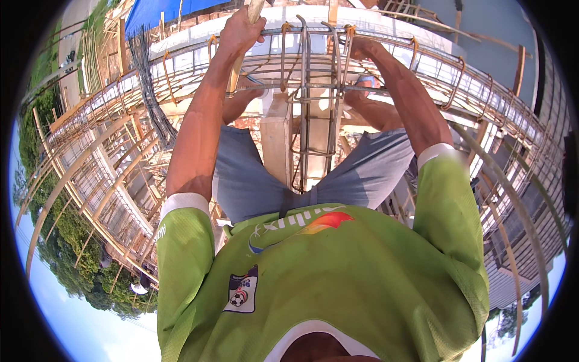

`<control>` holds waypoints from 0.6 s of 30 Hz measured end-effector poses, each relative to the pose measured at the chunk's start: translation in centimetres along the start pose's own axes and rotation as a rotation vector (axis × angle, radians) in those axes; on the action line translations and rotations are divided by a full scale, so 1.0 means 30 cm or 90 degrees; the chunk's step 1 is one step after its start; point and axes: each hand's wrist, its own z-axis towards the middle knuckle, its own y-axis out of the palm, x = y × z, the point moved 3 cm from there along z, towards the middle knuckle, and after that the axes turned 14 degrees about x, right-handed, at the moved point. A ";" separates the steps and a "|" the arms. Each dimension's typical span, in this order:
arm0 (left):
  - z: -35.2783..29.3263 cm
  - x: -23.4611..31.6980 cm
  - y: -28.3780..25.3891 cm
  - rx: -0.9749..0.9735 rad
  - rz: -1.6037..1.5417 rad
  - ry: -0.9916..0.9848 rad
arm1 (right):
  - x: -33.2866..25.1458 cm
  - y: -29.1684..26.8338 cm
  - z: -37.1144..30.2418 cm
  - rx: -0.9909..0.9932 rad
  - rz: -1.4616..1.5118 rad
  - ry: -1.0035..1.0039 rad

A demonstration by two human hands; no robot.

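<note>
My left hand (241, 33) is closed around a pale wooden stick (236, 73), which sticks out above and below the fist. It is held over a long steel rebar cage (241, 42) that curves across the far side. My right hand (360, 48) is at the cage beside a stirrup (348, 39) with an orange-brown top. Its fingers look curled, but bars hide them in part, and what they hold cannot be made out. Between my legs a second rebar cage (319, 120) runs toward me, meeting the long one.
Wooden formwork boards (276, 139) lie under the cages, between my knees. A bundle of thin grey wire (151, 90) hangs over the cage at the left. Bamboo poles (66, 175) and more rebar stand around. A blue sheet (163, 13) is at the far left, a corrugated roof (518, 259) at the right.
</note>
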 end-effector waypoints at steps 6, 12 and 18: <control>-0.019 0.012 -0.009 0.000 -0.045 0.012 | 0.001 -0.003 -0.025 -0.016 -0.043 -0.004; -0.031 0.022 -0.013 0.018 -0.080 -0.022 | -0.053 -0.076 -0.032 -0.032 -0.121 0.029; 0.008 -0.005 0.014 0.008 -0.006 0.017 | 0.053 0.072 0.080 -0.148 0.038 -0.040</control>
